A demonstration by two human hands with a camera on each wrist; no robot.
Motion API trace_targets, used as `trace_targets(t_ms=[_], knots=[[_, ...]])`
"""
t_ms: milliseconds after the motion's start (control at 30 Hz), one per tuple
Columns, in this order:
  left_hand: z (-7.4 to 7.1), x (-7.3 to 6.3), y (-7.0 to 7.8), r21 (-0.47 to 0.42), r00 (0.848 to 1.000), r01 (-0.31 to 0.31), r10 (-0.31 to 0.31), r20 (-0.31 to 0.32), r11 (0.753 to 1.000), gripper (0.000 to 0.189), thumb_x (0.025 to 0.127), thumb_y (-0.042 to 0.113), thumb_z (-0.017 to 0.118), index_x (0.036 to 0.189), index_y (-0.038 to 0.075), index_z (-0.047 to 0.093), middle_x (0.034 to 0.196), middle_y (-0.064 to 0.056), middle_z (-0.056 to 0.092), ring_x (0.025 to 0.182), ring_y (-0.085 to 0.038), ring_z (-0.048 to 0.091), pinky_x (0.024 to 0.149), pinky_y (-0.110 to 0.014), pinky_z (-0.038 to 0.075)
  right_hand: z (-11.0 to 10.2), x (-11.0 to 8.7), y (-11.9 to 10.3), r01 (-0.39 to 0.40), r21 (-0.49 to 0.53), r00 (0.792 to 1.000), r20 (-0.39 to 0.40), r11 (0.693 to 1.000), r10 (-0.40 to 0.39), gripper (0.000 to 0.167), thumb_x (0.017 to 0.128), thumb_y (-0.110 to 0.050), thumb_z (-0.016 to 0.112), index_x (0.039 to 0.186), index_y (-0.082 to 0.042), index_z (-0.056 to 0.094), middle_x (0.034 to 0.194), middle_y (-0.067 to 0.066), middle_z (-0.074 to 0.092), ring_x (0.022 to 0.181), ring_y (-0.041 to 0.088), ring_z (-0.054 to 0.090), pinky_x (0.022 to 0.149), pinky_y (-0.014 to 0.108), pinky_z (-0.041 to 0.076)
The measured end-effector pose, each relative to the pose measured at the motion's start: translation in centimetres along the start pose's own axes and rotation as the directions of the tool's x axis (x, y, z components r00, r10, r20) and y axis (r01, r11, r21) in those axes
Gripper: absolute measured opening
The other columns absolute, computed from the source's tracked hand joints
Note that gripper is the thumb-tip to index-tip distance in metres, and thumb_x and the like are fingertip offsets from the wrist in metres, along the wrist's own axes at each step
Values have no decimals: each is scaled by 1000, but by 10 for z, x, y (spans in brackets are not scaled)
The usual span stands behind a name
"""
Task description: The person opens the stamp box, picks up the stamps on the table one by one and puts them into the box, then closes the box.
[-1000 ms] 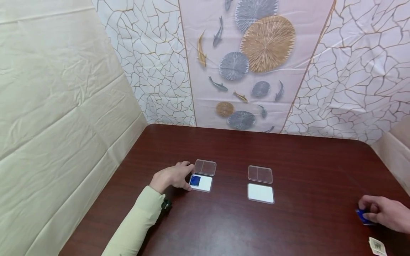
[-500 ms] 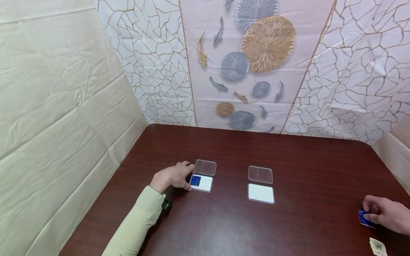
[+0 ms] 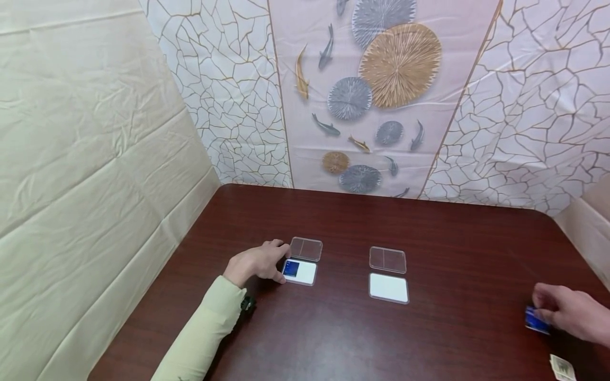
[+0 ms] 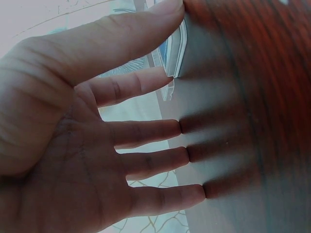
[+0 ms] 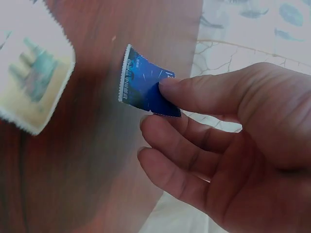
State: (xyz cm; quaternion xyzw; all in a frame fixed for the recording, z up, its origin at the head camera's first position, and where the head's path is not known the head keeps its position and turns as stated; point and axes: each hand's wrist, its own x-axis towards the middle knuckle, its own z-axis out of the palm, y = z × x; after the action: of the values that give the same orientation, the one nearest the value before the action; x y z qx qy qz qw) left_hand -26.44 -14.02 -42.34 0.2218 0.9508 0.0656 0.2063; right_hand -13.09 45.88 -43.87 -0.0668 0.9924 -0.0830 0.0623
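My right hand [image 3: 574, 313] pinches a blue postage stamp [image 5: 143, 82] between thumb and index finger at the table's right side. The stamp's toothed white edge and printing show in the right wrist view, and it curls slightly. My left hand [image 3: 257, 263] rests beside a shallow clear case [image 3: 308, 275] with a white insert. Its thumb and index finger are at the case's left edge. In the left wrist view its other fingers are fairly straight, tips against the table. Another blue stamp [image 3: 291, 269] lies on the insert's left half.
A clear lid [image 3: 306, 249] lies behind the left case. To its right are a second white-lined case [image 3: 388, 288] and its clear lid [image 3: 387, 259]. A cream stamp [image 3: 562, 367] lies near my right hand. Patterned cloth [image 3: 238, 95] hangs behind the table.
My right hand shifted slightly right, then moved back left and a little away from me with the blue stamp. My left hand and the cases stay put.
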Motion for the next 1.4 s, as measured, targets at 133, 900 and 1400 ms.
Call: trace_targets(t_ms=[133,900,1400], knots=[[0,0,0,0,1000,2,-2,1,1000,54,80,34,81,123,22,53,144,-8,42,118,-24,45,92,-41,46,-5,1,-8,21,-13,1000,-14,1000,-21,29,79,-6,72,76,-20,47,65,-11,45,57,-1,37,55,23,30],[0,0,1,-4,1000,-8,8,-2,1000,52,80,34,81,122,22,53,143,-8,42,118,-24,45,92,-41,46,-27,21,-39,88,-2,995,-44,996,-88,27,81,-5,71,76,-20,49,66,-10,46,56,0,36,55,24,31],[0,1,0,1,1000,-15,15,-8,1000,51,80,33,81,121,21,53,143,-8,43,117,-24,46,91,-40,46,-34,36,-66,211,-1,962,-178,977,-208,33,76,-3,76,75,-22,50,64,-15,43,57,-4,36,55,22,30]])
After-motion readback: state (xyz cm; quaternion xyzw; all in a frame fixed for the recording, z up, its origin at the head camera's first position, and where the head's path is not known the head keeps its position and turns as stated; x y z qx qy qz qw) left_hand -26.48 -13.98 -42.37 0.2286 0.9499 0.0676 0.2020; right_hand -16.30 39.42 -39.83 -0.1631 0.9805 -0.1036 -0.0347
